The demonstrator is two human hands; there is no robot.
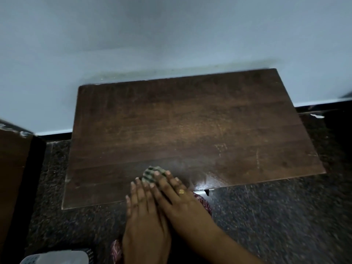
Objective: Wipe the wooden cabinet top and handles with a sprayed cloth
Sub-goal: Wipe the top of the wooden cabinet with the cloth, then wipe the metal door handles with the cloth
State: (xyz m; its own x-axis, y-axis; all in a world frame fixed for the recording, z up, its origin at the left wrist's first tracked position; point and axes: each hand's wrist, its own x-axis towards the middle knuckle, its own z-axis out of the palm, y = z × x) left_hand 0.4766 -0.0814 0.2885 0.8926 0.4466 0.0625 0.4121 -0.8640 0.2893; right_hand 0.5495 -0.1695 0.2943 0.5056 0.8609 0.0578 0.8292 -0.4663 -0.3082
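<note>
1. Here, the checked cloth (152,174) is pressed flat near the 6 o'clock edge of the cabinet top (190,130) under the left hand (144,212) and right hand (171,193), fingers extended, overlapping.
2. Even pressure should be kept, and strokes carried toward 12 o'clock, overlapped.

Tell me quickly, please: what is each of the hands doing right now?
Left hand: open, flat, fingertips pressing on the cloth.
Right hand: open, flat, partly over the left, fingertips also on the cloth.
</note>
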